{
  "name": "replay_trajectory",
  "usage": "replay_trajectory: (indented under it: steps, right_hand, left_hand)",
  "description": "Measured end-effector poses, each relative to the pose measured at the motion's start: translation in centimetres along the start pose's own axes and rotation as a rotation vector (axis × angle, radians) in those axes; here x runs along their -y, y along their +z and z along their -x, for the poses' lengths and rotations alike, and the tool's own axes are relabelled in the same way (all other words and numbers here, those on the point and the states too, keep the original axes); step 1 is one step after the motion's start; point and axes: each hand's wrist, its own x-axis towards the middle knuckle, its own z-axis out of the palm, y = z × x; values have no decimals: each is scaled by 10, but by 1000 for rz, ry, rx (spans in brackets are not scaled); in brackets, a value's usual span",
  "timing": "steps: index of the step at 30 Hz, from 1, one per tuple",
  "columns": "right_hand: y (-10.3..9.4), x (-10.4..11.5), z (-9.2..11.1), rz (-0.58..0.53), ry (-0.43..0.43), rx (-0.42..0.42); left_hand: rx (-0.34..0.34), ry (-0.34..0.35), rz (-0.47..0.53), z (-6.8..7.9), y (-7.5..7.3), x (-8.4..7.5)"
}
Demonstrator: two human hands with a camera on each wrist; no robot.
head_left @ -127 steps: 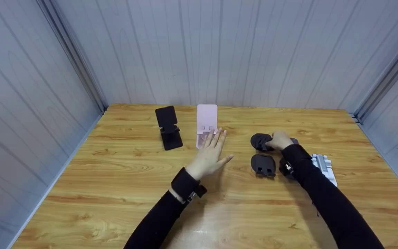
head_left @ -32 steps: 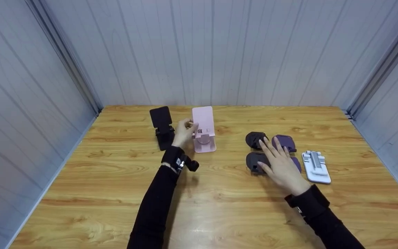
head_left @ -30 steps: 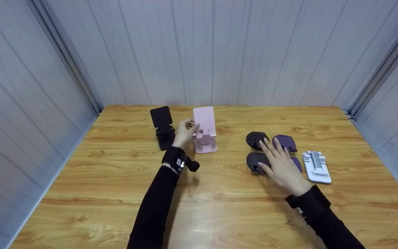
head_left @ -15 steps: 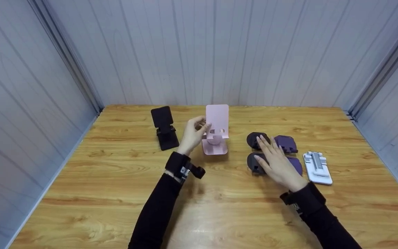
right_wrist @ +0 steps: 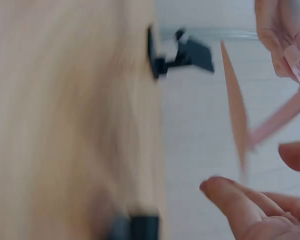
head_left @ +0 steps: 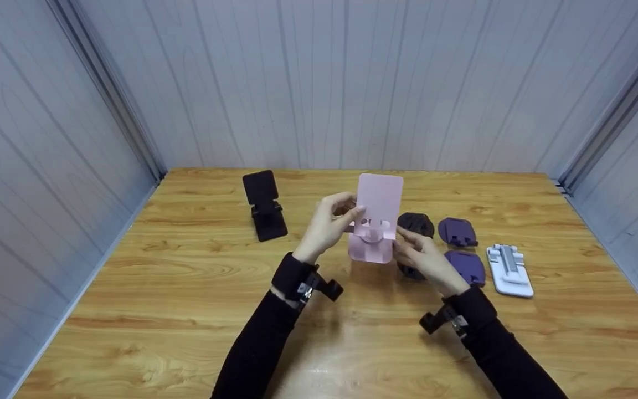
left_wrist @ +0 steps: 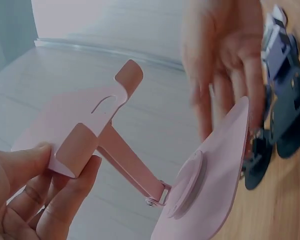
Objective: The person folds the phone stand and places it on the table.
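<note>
A pink phone stand (head_left: 381,200), unfolded, is held up off the table near the middle of the head view. My left hand (head_left: 324,226) pinches the left edge of its upper plate between thumb and fingers; the left wrist view shows the grip by one lip (left_wrist: 76,150). Close to the right side of the round-hinged base (left_wrist: 215,175) is my right hand (head_left: 428,259). Its thumb and fingers are spread apart around the base's edge in the right wrist view, with a gap visible. Part of the right hand is hidden behind the stand in the head view.
An unfolded black phone stand (head_left: 265,206) stands to the left. On the right lie dark folded stands (head_left: 416,223), partly covered by my right hand, two purple folded ones (head_left: 457,231), and a white one (head_left: 511,272). Pale panel walls (head_left: 319,83) enclose the table.
My left hand has lifted the pink phone stand and carried it right and toward me. My right hand has left the folded stands and come to the pink stand's base.
</note>
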Motion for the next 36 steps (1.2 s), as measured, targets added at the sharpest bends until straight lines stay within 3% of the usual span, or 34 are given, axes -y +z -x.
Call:
replay_trajectory:
  steps: [2, 5, 10, 16, 24, 27, 36]
  right_hand:
    - [2, -2, -1, -186, 65, 51]
    - [3, -5, 0, -357, 89, 93]
    - [3, -8, 1, -480, 57, 105]
    - [2, -11, 4, -444, 43, 109]
    - [1, -9, 5, -384, 59, 41]
    - [1, -8, 4, -371, 60, 38]
    - [-4, -4, 5, -289, -44, -24]
  left_hand:
    - [20, 6, 27, 2, 3, -5]
    - [48, 2, 48, 4, 7, -11]
    - [73, 8, 56, 4, 11, -14]
    - [81, 15, 68, 4, 15, -11]
    - [74, 68, 31, 3, 17, -5]
    - [72, 48, 47, 5, 16, -5]
    - [108, -25, 137, 6, 18, -6]
